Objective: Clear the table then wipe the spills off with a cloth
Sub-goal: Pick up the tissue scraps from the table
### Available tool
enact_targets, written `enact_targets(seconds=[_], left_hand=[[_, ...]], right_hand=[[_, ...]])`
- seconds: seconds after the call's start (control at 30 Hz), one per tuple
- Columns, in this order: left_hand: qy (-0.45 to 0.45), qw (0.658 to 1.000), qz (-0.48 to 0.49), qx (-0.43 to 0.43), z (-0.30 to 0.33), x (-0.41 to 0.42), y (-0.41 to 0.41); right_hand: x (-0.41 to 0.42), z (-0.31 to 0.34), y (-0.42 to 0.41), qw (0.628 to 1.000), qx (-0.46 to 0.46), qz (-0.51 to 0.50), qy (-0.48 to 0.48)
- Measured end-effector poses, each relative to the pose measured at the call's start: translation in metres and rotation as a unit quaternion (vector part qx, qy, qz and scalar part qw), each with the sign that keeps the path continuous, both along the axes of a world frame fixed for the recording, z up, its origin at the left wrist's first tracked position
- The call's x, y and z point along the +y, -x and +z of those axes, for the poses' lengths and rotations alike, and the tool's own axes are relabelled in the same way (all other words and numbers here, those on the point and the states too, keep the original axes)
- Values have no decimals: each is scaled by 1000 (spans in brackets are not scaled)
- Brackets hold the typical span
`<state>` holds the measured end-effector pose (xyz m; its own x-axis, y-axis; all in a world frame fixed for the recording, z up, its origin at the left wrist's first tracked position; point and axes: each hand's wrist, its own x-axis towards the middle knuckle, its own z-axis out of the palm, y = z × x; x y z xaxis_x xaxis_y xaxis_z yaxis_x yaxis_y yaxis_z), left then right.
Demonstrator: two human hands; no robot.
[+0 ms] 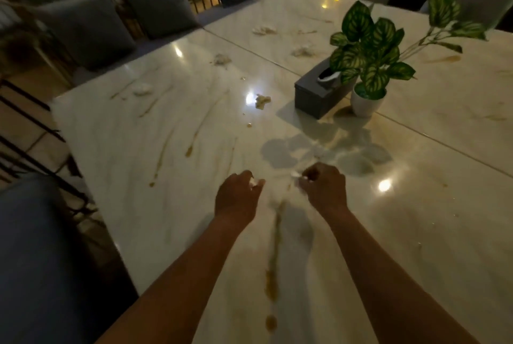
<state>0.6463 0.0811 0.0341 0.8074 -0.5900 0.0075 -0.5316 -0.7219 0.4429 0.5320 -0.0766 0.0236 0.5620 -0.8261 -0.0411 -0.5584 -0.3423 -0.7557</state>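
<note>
Both my hands hover over the pale marble table [172, 221]. My left hand [237, 196] is curled round a small white tissue scrap [254, 183] that peeks out between its fingers. My right hand [323, 188] pinches another white scrap [296, 175] at its fingertips. Brown spill streaks [273, 268] run between my forearms, and more streaks [194, 138] lie farther left. Crumpled tissues lie scattered on the table: one near the light's glare [262, 101], one at the left [141, 89], one farther back [222, 59], and others on the far table [263, 29].
A dark grey tissue box [319, 93] and a white pot with a green leafy plant [366, 99] stand at the centre right. Blue cushions [86, 27] line a bench behind the table. A blue seat [36, 260] is at my near left.
</note>
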Motion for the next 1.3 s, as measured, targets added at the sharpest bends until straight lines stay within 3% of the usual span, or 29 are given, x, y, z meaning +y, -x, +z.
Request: enact_targets(seconds=[0.1, 0.2, 0.37, 0.57, 0.73, 1.0, 1.17, 1.3], left_hand=[[-10, 998, 20, 64, 17, 17, -7], [43, 978, 51, 199, 27, 29, -28], [116, 931, 32, 344, 25, 48, -86], [151, 899, 60, 407, 38, 78, -167], [144, 915, 62, 371, 46, 94, -223], [94, 971, 54, 212, 74, 107, -277], [50, 983, 72, 163, 85, 108, -321], [13, 982, 42, 183, 72, 89, -353]], right_hand=[[63, 20, -21, 977, -122, -21, -171], [110, 31, -50, 943, -192, -52, -269], [152, 31, -110, 938, -205, -89, -264], [179, 47, -172, 929, -174, -36, -324], [193, 62, -226, 927, -171, 3, -333], [175, 73, -273, 933, -157, 2, -323], [147, 59, -291, 980, -99, -19, -173], [112, 47, -306, 997, 0, -40, -63]])
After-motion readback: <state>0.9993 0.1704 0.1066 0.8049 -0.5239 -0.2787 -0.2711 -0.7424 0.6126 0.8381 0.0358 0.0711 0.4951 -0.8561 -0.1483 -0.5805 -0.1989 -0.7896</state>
